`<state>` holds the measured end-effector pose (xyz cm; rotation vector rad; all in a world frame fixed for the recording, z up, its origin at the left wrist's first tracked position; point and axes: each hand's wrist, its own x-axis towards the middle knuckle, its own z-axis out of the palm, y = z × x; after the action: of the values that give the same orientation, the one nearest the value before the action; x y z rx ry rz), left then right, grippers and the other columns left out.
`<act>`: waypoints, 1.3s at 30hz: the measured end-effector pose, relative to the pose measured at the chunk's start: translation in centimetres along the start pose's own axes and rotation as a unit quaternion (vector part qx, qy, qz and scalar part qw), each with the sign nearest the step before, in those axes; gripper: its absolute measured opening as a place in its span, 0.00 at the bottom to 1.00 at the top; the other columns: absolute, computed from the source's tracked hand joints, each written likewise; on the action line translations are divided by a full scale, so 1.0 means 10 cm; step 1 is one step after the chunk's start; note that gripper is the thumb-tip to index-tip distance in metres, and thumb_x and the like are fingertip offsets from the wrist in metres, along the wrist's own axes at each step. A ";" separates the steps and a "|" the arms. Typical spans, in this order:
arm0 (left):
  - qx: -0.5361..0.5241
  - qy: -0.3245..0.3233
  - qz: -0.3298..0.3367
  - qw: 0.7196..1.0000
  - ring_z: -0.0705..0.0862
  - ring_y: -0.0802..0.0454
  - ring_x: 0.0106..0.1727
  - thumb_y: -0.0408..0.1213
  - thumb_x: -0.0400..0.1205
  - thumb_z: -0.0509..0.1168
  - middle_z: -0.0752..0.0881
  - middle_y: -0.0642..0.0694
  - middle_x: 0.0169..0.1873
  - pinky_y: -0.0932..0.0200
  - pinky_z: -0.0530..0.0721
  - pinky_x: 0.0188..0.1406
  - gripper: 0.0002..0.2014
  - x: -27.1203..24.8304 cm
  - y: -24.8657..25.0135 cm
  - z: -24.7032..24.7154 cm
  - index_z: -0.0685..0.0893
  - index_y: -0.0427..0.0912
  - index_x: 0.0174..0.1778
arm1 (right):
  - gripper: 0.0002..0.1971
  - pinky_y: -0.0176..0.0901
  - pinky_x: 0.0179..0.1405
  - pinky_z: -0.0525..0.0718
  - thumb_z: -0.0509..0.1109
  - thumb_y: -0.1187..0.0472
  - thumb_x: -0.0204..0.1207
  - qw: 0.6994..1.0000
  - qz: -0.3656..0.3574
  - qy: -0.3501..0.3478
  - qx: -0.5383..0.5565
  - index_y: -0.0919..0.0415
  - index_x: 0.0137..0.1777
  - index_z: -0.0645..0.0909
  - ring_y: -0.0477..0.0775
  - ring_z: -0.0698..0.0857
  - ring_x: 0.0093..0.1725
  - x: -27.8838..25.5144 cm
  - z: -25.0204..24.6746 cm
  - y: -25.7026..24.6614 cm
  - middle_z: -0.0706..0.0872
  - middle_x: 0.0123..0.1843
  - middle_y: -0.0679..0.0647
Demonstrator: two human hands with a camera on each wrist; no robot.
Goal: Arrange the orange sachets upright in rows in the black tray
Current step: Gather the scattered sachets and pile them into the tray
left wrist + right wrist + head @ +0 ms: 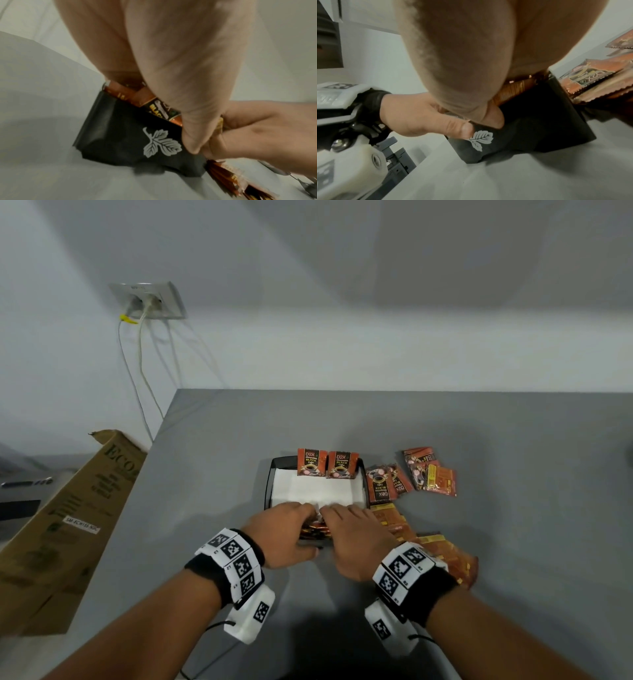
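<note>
both hands (320,529) gripping orange sachets (313,533) at the black tray's (268,485) near wall.
risk: crowded fingers could let the bundle splay flat; two sachets (327,463) stand at the far wall.

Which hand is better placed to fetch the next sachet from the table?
Probably the right hand: the loose sachets lie just beside it, right of the tray. The left hand is farther away.

"D2X BLACK" on upright sachets (311,463), "ECO" on cardboard box (68,508)
</note>
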<state>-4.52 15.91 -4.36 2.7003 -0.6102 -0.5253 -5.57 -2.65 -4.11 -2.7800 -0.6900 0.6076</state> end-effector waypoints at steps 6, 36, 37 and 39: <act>-0.056 0.029 -0.012 0.998 0.83 0.54 0.54 0.57 0.71 0.70 0.82 0.54 0.55 0.58 0.84 0.53 0.29 -0.04 -0.02 -0.01 0.76 0.51 0.65 | 0.40 0.60 0.82 0.63 0.69 0.53 0.76 0.998 0.002 0.046 0.053 0.53 0.85 0.53 0.60 0.69 0.78 -0.01 0.05 -0.04 0.69 0.81 0.54; 0.150 0.038 -0.079 0.985 0.79 0.39 0.65 0.36 0.79 0.64 0.86 0.42 0.60 0.41 0.71 0.70 0.13 1.39 1.43 -0.07 0.79 0.45 0.61 | 0.06 0.39 0.37 0.77 0.73 0.64 0.74 0.916 0.269 0.103 0.278 0.55 0.38 0.82 0.53 0.86 0.41 -0.19 -0.02 1.28 0.88 0.40 0.53; 0.155 0.032 -0.088 0.984 0.79 0.39 0.66 0.37 0.80 0.64 0.86 0.42 0.61 0.40 0.71 0.70 0.14 1.46 1.43 -0.04 0.79 0.45 0.62 | 0.02 0.42 0.42 0.81 0.74 0.65 0.74 0.905 0.272 0.107 0.308 0.57 0.42 0.85 0.55 0.88 0.44 -0.22 -0.03 1.34 0.90 0.43 0.54; 0.175 0.026 -0.104 0.979 0.79 0.39 0.66 0.37 0.79 0.64 0.86 0.42 0.61 0.39 0.70 0.70 0.17 1.55 1.42 0.02 0.78 0.45 0.64 | 0.05 0.48 0.51 0.87 0.76 0.64 0.74 0.890 0.279 0.108 0.343 0.58 0.49 0.87 0.55 0.90 0.47 -0.29 -0.03 1.45 0.91 0.47 0.54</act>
<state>3.57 -3.53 -3.41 3.1235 -0.4412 -0.4312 -1.95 -16.67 -7.20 -2.2705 0.3489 0.4879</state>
